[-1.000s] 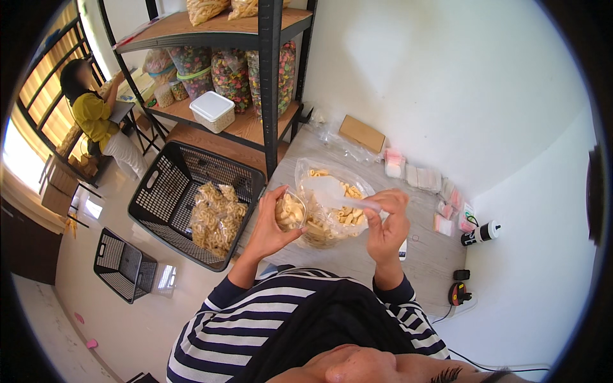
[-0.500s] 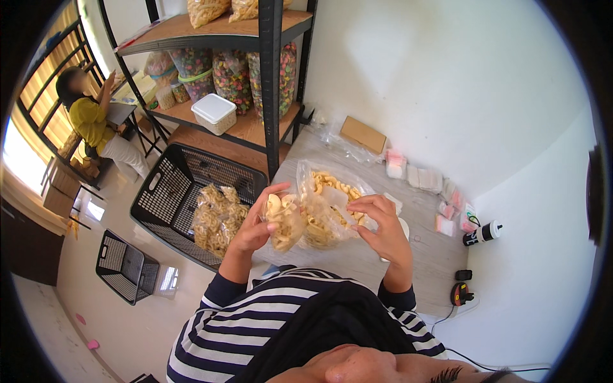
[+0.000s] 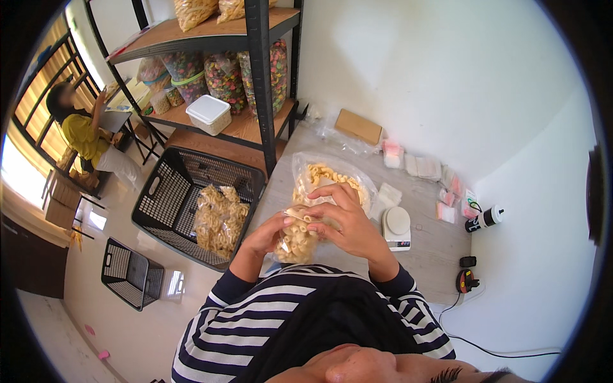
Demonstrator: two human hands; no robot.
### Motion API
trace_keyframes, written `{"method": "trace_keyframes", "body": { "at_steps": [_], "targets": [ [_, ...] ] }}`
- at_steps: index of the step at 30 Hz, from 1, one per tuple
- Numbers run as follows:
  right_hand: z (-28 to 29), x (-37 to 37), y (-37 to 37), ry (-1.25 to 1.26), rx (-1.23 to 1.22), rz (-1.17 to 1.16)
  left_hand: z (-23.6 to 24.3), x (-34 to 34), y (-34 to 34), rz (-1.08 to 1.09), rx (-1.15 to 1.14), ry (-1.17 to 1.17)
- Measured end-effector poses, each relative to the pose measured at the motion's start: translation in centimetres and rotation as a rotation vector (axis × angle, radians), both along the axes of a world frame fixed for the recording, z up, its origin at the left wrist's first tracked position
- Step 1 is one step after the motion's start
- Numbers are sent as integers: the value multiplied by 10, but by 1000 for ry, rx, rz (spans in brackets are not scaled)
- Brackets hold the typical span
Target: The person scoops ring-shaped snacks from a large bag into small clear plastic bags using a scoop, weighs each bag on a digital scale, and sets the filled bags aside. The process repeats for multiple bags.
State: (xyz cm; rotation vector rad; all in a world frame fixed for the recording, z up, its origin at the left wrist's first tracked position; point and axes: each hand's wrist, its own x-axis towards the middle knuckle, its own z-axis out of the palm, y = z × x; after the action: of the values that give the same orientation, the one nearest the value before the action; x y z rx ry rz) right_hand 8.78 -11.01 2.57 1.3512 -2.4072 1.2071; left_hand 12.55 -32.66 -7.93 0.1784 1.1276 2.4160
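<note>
A small clear plastic bag of curled, macaroni-like pieces is held upright in front of my chest. My left hand grips its left side near the top. Across the bag's mouth lies my right hand, its fingers bent and touching the upper edge; a pale curled piece shows at the fingertips. Just beyond, a larger open clear bag of the same pieces rests on the table, partly hidden by my right hand. To the right of that hand stands a white kitchen scale with a round plate.
At left, a black plastic crate contains several filled bags; a smaller black basket sits on the floor. A shelf rack rises behind. Small packets, a cardboard box and a tumbler line the wall. Another person stands far left.
My right hand has moved left from the large bag to the small bag's mouth. The small bag has shifted slightly right and nearer me. The scale is now uncovered.
</note>
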Motion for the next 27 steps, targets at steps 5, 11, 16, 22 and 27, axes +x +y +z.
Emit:
{"method": "trace_keyframes", "body": {
  "at_steps": [5,11,16,22,27],
  "targets": [
    [-8,2,1,-91,-7,29,7,7,2,-101,1,-35],
    [-12,4,8,-249,-118,0,6,9,6,6,-160,309],
    [-10,4,21,-407,-200,-58,21,4,10,6,-413,357],
    [-7,7,26,-383,-206,-46,27,0,20,-3,-459,400],
    [-15,-5,44,-548,-311,-18,36,-7,27,-50,-499,431]
  ]
}}
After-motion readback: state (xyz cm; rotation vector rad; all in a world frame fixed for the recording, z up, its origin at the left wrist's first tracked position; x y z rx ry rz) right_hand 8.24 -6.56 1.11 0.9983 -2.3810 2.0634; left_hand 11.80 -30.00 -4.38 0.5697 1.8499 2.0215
